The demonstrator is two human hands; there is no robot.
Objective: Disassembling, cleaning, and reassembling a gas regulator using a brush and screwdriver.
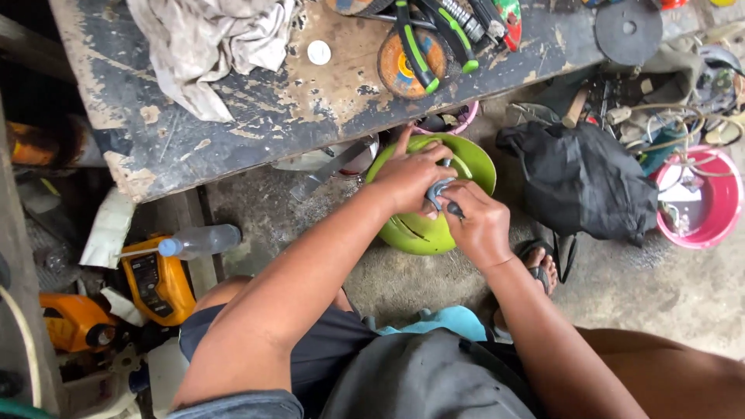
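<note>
Green cylinder (423, 225) sits on the concrete floor (667, 287) just below the bench (256, 101) edge, between the person's knees, top ring facing up. Both forearms come in from the bottom of the frame and meet over its top. Left hand (407, 177) lies palm-down across the ring, fingers curled, pinching a small grey fitting (439, 190) at the centre. Right hand (479, 225) is closed in a fist around a dark handle (454, 209), knuckles up, wrist bent inward, tip against the same fitting; the two hands touch. What the tool is, can't tell, mostly hidden in the fist. Right of the cylinder: black bag (582, 178) on the floor, pink tub (710, 206) further right. A sandalled foot (539, 268) shows just behind the right wrist. On the bench: grey rag (209, 43), green-handled pliers (427, 39), cutting discs (628, 29). Left, under the bench: plastic bottle (198, 240) and orange tool (155, 283).
</note>
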